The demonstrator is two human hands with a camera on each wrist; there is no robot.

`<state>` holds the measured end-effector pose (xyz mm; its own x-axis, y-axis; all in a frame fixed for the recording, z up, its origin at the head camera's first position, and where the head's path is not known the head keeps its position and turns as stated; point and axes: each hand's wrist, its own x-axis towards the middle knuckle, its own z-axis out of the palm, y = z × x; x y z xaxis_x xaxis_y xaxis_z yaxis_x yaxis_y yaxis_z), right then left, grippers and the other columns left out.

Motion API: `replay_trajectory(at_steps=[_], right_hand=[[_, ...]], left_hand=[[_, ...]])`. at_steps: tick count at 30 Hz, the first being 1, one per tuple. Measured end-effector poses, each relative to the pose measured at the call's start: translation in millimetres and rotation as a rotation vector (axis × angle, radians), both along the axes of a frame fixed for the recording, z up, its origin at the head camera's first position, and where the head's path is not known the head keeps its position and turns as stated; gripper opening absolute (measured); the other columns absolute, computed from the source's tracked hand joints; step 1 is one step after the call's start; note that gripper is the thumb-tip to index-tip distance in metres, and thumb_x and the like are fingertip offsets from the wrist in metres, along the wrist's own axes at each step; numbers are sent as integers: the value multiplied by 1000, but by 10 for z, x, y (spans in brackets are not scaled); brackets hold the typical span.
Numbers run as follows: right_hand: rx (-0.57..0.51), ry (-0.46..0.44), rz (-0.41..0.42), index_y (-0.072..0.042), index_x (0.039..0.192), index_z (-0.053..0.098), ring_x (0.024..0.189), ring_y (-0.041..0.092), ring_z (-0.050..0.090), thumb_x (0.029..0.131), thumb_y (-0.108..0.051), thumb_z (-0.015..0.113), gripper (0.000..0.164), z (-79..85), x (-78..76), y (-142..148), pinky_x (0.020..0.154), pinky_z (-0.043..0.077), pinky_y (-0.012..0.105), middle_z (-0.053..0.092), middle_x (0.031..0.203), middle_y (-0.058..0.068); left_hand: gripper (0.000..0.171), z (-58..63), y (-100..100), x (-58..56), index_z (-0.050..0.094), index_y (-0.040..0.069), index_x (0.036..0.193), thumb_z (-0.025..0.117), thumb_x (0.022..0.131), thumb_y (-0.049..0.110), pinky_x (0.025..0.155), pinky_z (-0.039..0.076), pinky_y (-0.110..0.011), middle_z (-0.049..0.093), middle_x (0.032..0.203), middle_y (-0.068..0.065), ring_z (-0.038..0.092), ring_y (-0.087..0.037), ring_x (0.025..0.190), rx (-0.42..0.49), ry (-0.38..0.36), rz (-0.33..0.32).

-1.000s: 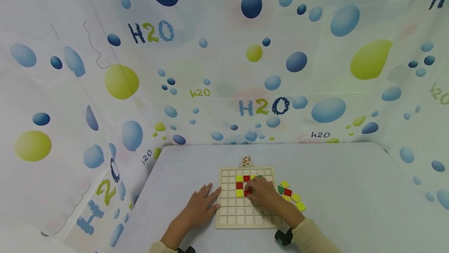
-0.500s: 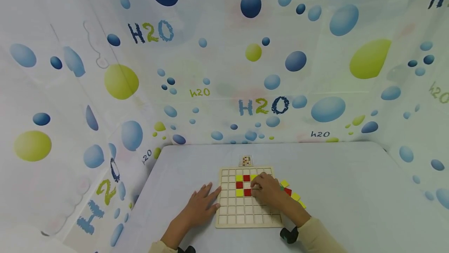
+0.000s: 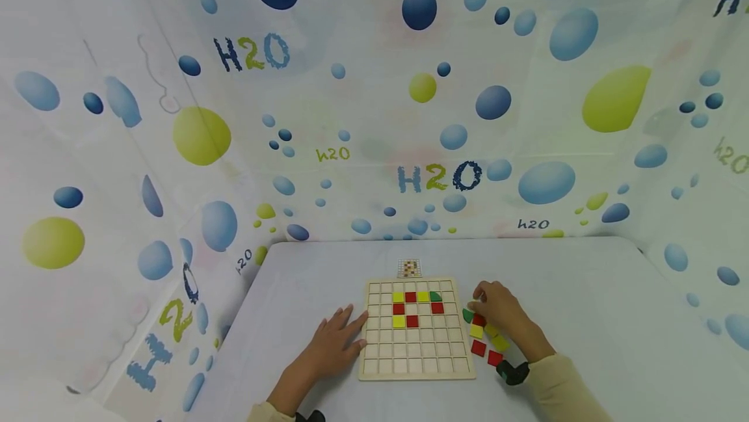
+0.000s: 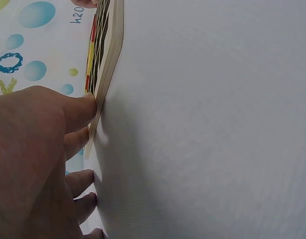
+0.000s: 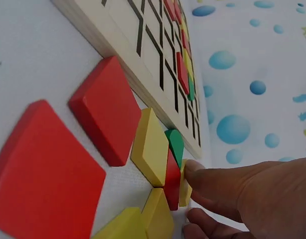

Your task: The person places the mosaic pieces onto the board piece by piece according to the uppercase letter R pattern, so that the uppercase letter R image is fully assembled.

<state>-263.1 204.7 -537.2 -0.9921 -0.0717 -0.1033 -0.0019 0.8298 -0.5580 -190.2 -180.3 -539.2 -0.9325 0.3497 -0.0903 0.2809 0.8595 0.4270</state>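
My left hand [image 3: 336,345] lies flat with spread fingers at the left edge of a wooden grid board [image 3: 417,365]. In the left wrist view its thumb [image 4: 80,109] touches the board's side. Several yellow, red and green tiles sit in the board's cells, among them a red tile [image 3: 437,308] under a green rounded tile [image 3: 435,296]. Off the board's right edge, my right hand [image 3: 504,310] is over a loose group of tiles. Its thumb and fingers pinch a yellow tile [image 5: 184,189] at the far end, partly hidden by the thumb.
Loose beside the board lie two red tiles [image 3: 478,348], several yellow tiles [image 3: 499,342] and a green rounded tile [image 3: 468,315]. Behind the board is a small pattern card [image 3: 409,268]. A white cloth covers the table [image 3: 316,279]; a printed curtain [image 3: 363,97] hangs behind.
My right hand has left the board and moved right to the loose tiles, uncovering the red tile in the board's right part. The left hand has stayed put.
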Motion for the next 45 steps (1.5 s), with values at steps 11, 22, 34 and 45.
replay_trajectory(at_steps=[11,22,34,45], right_hand=[[-45,-42,-38,2,119,62,90,25,58,96,-19,79,35,25,24,61,83,61,40,62,105,15],[-28,-12,11,-2,125,65,102,27,55,97,-10,75,31,-97,-28,191,100,56,50,59,112,14],[-83,58,68,-5,123,68,104,26,57,99,-11,74,25,-182,-50,236,103,56,51,61,115,12],[-138,44,62,-5,125,66,107,26,56,100,-14,73,28,-219,-87,86,101,55,49,59,116,11]], left_hand=[[60,-55,-1,-11,45,20,162,57,108,43,121,22,-75,32,170,-22,27,-48,157,6,7,-18],[61,-58,-11,-14,44,21,162,56,108,45,122,21,-74,31,170,-22,26,-47,158,3,3,-19],[61,-41,-18,-21,44,22,162,58,107,45,122,22,-75,32,170,-21,27,-46,158,3,9,-20],[61,-97,-36,-39,43,24,163,55,108,47,122,22,-73,31,171,-20,26,-46,158,-15,9,-4]])
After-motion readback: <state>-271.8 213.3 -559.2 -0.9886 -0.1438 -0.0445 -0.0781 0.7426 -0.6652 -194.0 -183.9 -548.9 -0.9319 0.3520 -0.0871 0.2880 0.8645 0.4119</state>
